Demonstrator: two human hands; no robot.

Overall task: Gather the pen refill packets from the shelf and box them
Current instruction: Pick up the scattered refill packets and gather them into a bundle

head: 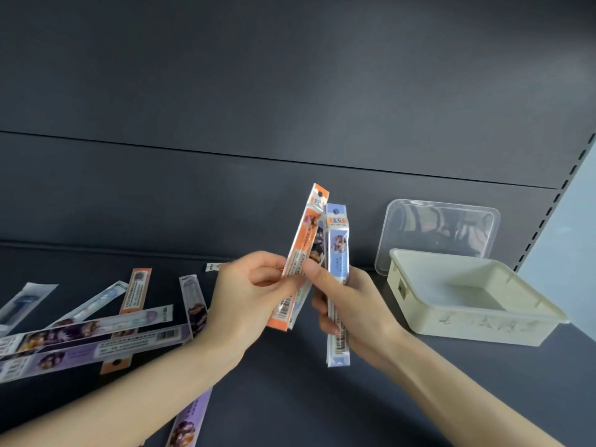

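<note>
While packets were held upright above the shelf [483, 398], the box [467, 330] sat open to their right
Left hand [248, 295] pinched the orange packet [303, 253], right hand [351, 308] curled round the blue packet [338, 250]; light, slick, bendy sleeves, probably best gripped mid-length

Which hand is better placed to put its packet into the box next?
Right, probably. The right hand grips the blue packet and is nearer the open cream box, which sits on that side. The left hand, pinching the orange packet, would have to reach past it.
</note>
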